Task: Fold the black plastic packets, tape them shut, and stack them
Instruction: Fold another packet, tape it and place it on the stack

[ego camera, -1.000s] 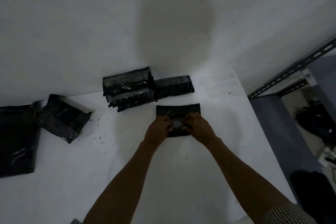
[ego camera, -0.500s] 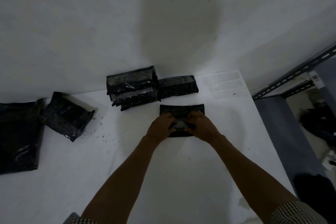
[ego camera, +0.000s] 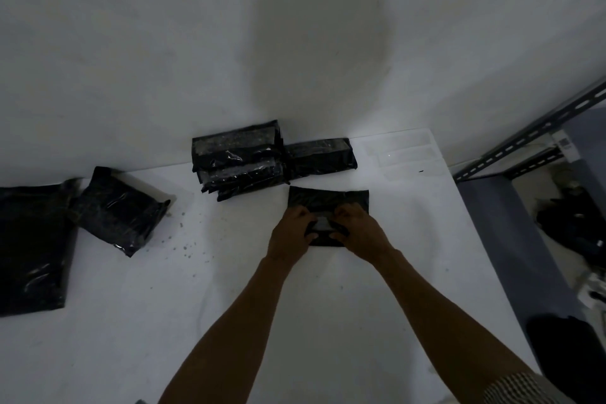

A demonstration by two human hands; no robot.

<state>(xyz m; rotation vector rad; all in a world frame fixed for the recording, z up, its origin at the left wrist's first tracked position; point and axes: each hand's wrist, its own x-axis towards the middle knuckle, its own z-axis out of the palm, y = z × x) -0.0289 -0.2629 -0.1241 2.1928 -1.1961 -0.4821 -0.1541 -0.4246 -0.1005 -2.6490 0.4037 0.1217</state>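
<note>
Under both hands [ego camera: 290,233], black packet [ego camera: 328,198]

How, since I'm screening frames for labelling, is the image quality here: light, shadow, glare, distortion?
Head view: dim, underexposed overall; a large soft round shadow falls on the wall; small glints on the stacked packets, whose black plastic otherwise loses detail; left hand and right hand cover much of the folded packet; wide-angle distortion skews the table edges.
</note>
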